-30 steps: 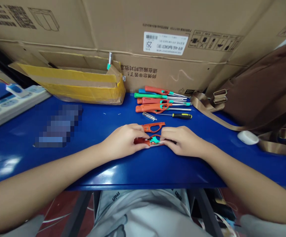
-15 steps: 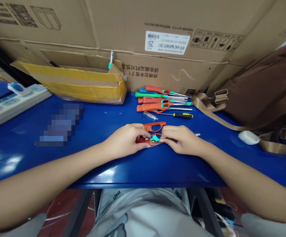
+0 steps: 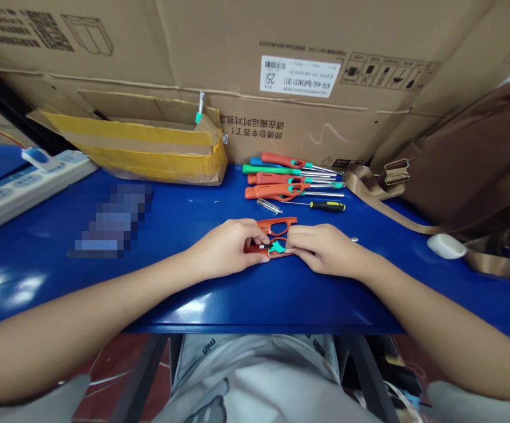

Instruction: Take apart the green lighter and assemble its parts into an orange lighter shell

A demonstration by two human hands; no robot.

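Both of my hands rest on the blue table (image 3: 255,294), pinching an opened orange lighter body (image 3: 261,249) with a teal trigger (image 3: 277,248) between them. My left hand (image 3: 222,249) grips its left end with closed fingers. My right hand (image 3: 325,249) holds its right end, fingers pressed together; a thin metal tip (image 3: 353,239) pokes out beyond the knuckles. Just behind lies a separate orange shell half (image 3: 277,224). Farther back is a row of long-nosed lighters (image 3: 290,176) in orange, green and blue.
A black-and-yellow screwdriver (image 3: 321,205) lies by the lighters. An open cardboard box with yellow tape (image 3: 149,150) stands at the back left, large cartons (image 3: 281,64) behind. A white power strip (image 3: 21,182) is at left. A brown bag with straps (image 3: 462,170) and a small white object (image 3: 446,246) are at right.
Hardly anything differs: both hands stay on the orange lighter body with only slight finger shifts, and the view has drifted a little.
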